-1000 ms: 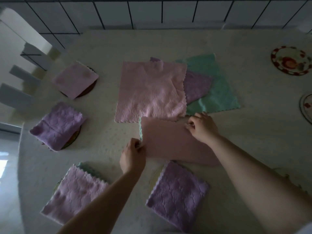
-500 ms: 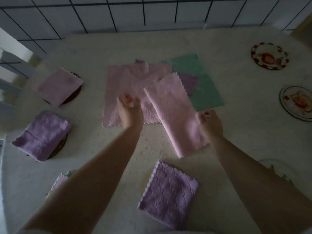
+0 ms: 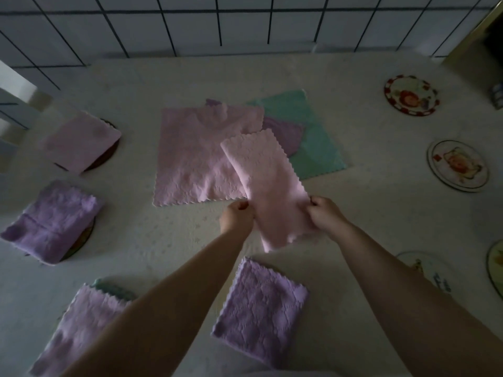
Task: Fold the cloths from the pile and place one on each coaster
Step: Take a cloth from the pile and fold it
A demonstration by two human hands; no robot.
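Note:
A pink cloth [image 3: 265, 180], folded once into a long strip, lies slanted over the table's middle. My left hand [image 3: 236, 216] pinches its left edge and my right hand [image 3: 325, 214] grips its right edge, both near the strip's lower end. Behind it lies the pile: a flat pink cloth [image 3: 196, 156], a purple cloth [image 3: 285, 134] and a green cloth [image 3: 313, 134]. Folded cloths cover coasters at the left: pink [image 3: 80, 141], purple [image 3: 51, 220], pink [image 3: 84, 325], and a purple one [image 3: 261, 308] near me.
Bare patterned coasters lie at the right: one far right [image 3: 411, 94], one below it [image 3: 457, 165], one at the edge [image 3: 496, 270] and a pale one [image 3: 424, 270] by my right forearm. A tiled wall [image 3: 217, 23] closes the back of the table.
The folded pink strip was turned from lying crosswise to slanting lengthwise. My left hand came from the strip's far left side to its lower left edge, so both hands hold it close together.

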